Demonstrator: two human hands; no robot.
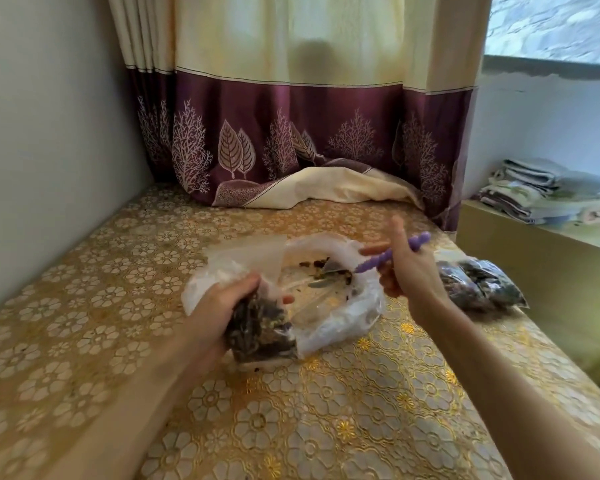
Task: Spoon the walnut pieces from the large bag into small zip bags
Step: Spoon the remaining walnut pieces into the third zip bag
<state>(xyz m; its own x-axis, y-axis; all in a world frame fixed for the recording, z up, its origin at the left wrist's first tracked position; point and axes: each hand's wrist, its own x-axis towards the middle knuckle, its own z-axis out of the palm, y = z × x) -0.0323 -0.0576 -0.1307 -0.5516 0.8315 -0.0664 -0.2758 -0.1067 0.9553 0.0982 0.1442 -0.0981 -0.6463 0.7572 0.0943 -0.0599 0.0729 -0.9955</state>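
Note:
The large clear bag (347, 313) lies open in the middle of the table, with a few walnut pieces (340, 271) left inside. My left hand (222, 303) grips a small zip bag (260, 332) packed with dark walnut pieces, held upright at the large bag's near left edge. My right hand (409, 268) holds a spoon by its purple beaded handle (392, 254). The spoon's metal bowl (323, 280) reaches down into the large bag among the pieces.
Two filled small bags (478, 284) lie by the table's right edge. A gold floral cloth (326, 410) covers the table. The purple and cream curtain (291, 140) hangs behind, its hem bunched on the table. Folded towels (541, 192) sit on a ledge at the right.

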